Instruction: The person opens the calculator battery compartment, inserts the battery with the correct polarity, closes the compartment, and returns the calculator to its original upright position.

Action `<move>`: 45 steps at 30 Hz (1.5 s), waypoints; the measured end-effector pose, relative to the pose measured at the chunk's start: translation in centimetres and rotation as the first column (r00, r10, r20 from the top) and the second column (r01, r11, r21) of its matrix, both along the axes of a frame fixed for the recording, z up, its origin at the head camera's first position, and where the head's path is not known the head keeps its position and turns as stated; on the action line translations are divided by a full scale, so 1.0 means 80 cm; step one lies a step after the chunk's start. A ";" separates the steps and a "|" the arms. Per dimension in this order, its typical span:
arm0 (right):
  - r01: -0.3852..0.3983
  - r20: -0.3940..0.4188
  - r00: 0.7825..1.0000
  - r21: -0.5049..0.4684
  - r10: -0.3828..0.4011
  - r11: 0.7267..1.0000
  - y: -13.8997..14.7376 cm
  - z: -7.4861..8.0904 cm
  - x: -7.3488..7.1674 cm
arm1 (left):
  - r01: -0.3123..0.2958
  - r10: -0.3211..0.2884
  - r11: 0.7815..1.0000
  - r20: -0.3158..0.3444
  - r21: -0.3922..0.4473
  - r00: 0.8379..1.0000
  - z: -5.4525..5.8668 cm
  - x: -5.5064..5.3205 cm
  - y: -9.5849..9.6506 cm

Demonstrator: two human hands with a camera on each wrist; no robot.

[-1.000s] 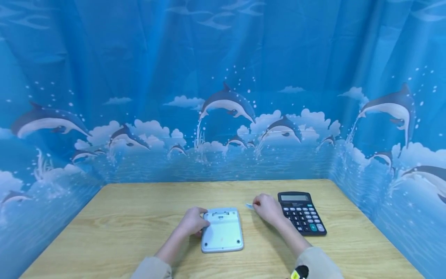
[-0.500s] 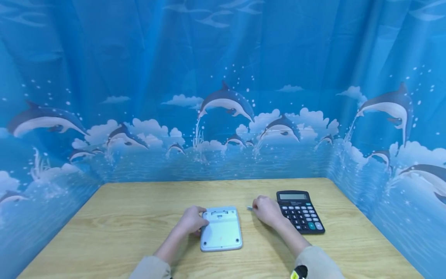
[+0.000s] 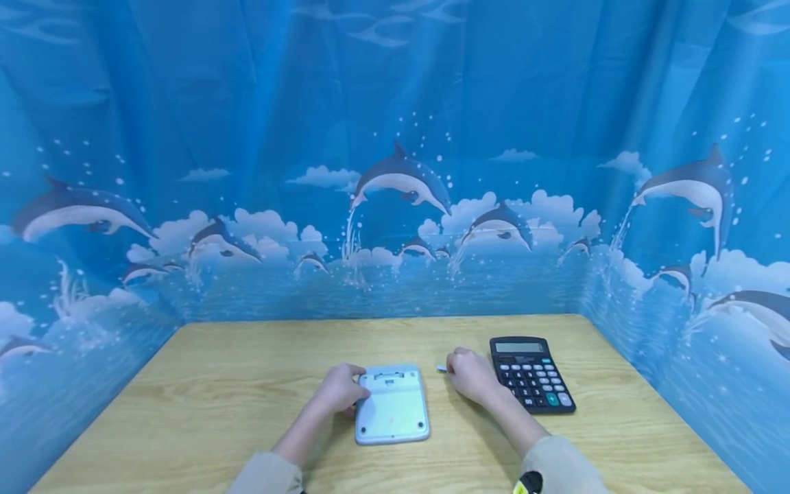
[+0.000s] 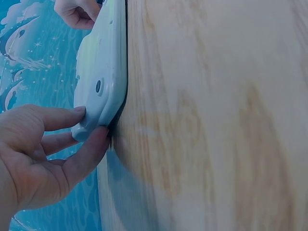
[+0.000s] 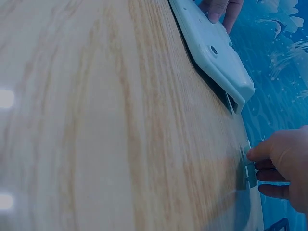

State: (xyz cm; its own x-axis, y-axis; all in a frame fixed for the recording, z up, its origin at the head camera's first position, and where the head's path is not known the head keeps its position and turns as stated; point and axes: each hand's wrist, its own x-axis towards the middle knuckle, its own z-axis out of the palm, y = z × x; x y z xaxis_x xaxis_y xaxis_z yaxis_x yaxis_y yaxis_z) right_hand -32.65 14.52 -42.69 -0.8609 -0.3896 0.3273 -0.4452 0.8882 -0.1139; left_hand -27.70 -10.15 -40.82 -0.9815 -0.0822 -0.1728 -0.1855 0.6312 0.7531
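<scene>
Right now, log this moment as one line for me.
left hand: pinches edge of pale device, underside up | right hand: holds small flat piece | black calculator: face up, beside right hand

A blue curtain printed with leaping dolphins, white clouds and rippling water wraps three sides of a pale wood-grain surface, where two round glints shine in the right wrist view.
</scene>
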 end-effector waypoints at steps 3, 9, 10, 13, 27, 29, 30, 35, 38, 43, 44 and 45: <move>0.002 0.007 1.000 0.000 -0.002 1.000 0.000 -0.001 0.003 | 0.004 -0.004 1.000 -0.002 0.003 1.000 -0.001 0.002 0.000; 0.002 0.020 1.000 -0.009 -0.002 1.000 0.002 -0.001 0.006 | -0.002 0.002 1.000 -0.005 0.002 1.000 -0.002 0.005 0.001; 0.002 0.021 1.000 -0.011 -0.002 1.000 0.002 0.000 0.006 | -0.003 0.003 1.000 -0.006 0.001 1.000 -0.001 0.005 0.001; 0.022 0.031 0.999 -0.012 -0.022 1.000 0.004 0.005 0.006 | -0.003 0.003 1.000 -0.003 -0.005 1.000 -0.001 0.004 0.000; 0.055 0.083 0.995 -0.054 -0.050 0.997 0.013 0.015 0.007 | 0.004 -0.004 1.000 -0.014 -0.002 1.000 -0.001 0.001 -0.002; 0.054 0.100 0.994 -0.069 -0.047 0.996 0.014 0.019 0.009 | 0.003 -0.003 1.000 -0.017 -0.004 1.000 -0.001 0.001 -0.003; 0.056 0.110 0.993 -0.075 -0.048 0.996 0.015 0.020 0.010 | 0.005 -0.005 1.000 -0.018 -0.008 1.000 -0.001 0.001 -0.003; 0.071 0.149 0.987 -0.088 -0.057 0.994 0.019 0.027 0.014 | 0.012 -0.013 1.000 -0.024 -0.024 1.000 0.001 0.001 -0.002; 0.076 0.149 0.987 -0.083 -0.063 0.994 0.022 0.028 0.015 | 0.006 -0.007 1.000 -0.025 -0.023 1.000 0.000 0.000 -0.001; 0.076 0.158 0.986 -0.087 -0.062 0.993 0.027 0.029 0.018 | -0.004 0.003 1.000 -0.029 -0.025 1.000 -0.003 0.000 0.001; 0.077 0.162 0.985 -0.095 -0.061 0.993 0.028 0.029 0.019 | -0.005 0.005 1.000 -0.032 -0.024 0.999 -0.003 0.000 0.001; 0.076 0.163 0.985 -0.100 -0.059 0.992 0.029 0.030 0.019 | -0.005 0.004 1.000 -0.032 -0.025 0.999 -0.003 0.000 0.001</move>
